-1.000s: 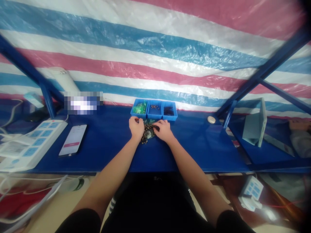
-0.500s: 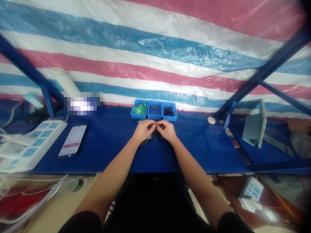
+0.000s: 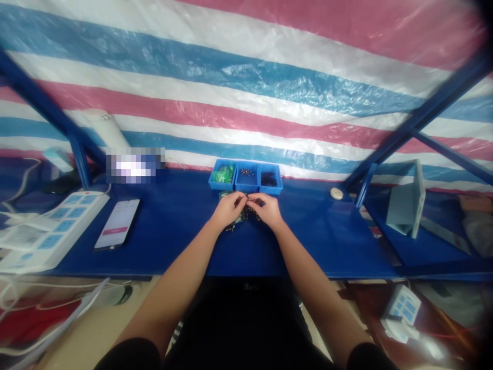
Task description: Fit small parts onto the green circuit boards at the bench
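My left hand (image 3: 228, 209) and my right hand (image 3: 267, 208) meet fingertip to fingertip over the blue table, just in front of three small bins. Both are closed in a pinch, and what sits between the fingertips is too small to make out. Under and between them lies a pile of small dark and brass-coloured parts (image 3: 242, 218), partly covered by my fingers. The left bin (image 3: 222, 186) holds green pieces. In the middle bin (image 3: 246, 187) are several small brass-and-dark parts, and the right bin (image 3: 271, 189) contains black pieces.
On the left lie a phone (image 3: 117, 224) and a large white power strip (image 3: 57, 231) with cables. A round whitish object (image 3: 336, 193) sits to the right. Beyond the blue frame stands a tablet-like panel (image 3: 409, 200), with another person's hand (image 3: 476, 202) at the far right.
My fingertips have shifted slightly against each other above the pile. The whole view has moved a little; the bins and other things look unchanged.
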`<state>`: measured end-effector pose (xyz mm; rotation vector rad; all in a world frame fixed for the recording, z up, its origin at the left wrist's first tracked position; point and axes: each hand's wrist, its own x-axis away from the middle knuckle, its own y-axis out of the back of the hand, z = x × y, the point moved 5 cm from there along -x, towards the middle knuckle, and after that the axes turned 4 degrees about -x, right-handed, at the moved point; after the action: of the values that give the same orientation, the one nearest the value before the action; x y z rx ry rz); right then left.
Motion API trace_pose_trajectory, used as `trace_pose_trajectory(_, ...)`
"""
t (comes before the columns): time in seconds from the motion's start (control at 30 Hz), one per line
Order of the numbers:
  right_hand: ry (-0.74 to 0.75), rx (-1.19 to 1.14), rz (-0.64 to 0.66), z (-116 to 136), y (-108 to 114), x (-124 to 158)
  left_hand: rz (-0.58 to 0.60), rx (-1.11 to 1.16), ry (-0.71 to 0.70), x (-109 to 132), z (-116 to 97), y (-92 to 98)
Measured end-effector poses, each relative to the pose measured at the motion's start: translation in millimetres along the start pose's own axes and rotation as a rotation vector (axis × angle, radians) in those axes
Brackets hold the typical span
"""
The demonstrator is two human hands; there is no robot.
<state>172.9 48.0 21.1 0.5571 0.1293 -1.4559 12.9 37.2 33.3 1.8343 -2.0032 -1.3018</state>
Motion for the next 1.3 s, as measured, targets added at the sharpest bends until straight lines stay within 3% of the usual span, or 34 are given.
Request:
trace_pose_trajectory(0.63,0.000,-0.063,-0.059,0.5,1.5,-0.6,-0.010,0.039,0.018,0.6,-0.1,-0.1)
trace_pose_trajectory(0.97,-0.156,-0.298,-0.069,-10.9,-5.3,-0.9,-0.062,0.064,-0.005,0.6,3.2,0.1)
trace_pose_trajectory(1.3,-0.092,-0.198,0.003,-6.1,-7.0,0.9,0.008,0.012,0.025,0.0,1.6,-0.7)
